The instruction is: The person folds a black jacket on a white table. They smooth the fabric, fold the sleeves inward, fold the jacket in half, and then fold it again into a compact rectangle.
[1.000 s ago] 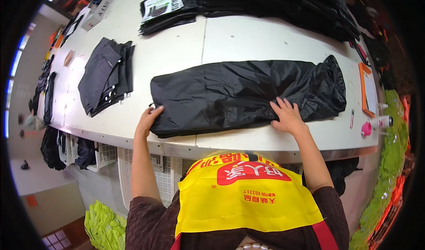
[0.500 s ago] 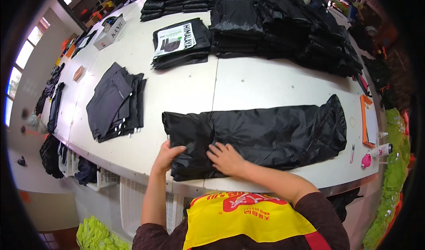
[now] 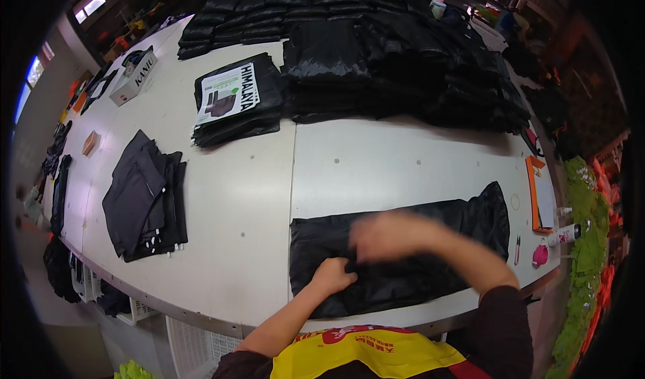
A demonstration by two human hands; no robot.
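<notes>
A long, folded garment (image 3: 430,271) of shiny black fabric lies across the front of the table. My left hand (image 3: 334,276) rests on its left part, with fingers curled in and gripping a bit of the fabric. Just to the right and farther off, my right hand (image 3: 386,236) is over the garment, smeared by motion so that its fingers do not show clearly. At the garment's right end the fabric is bunched and tapers to a raised corner.
Stacked black packages (image 3: 329,50) fill the table's far side. A smaller pile (image 3: 269,83) bears a printed white sheet (image 3: 227,97). Dark folded garments (image 3: 138,191) lie left. At right are an orange-edged box (image 3: 535,194), a pink item (image 3: 540,255) and a bottle (image 3: 564,235).
The garment's left end now lies farther right and has been folded over, making it shorter. Both my hands have moved right, the right one farther away from me. The view has shifted.
</notes>
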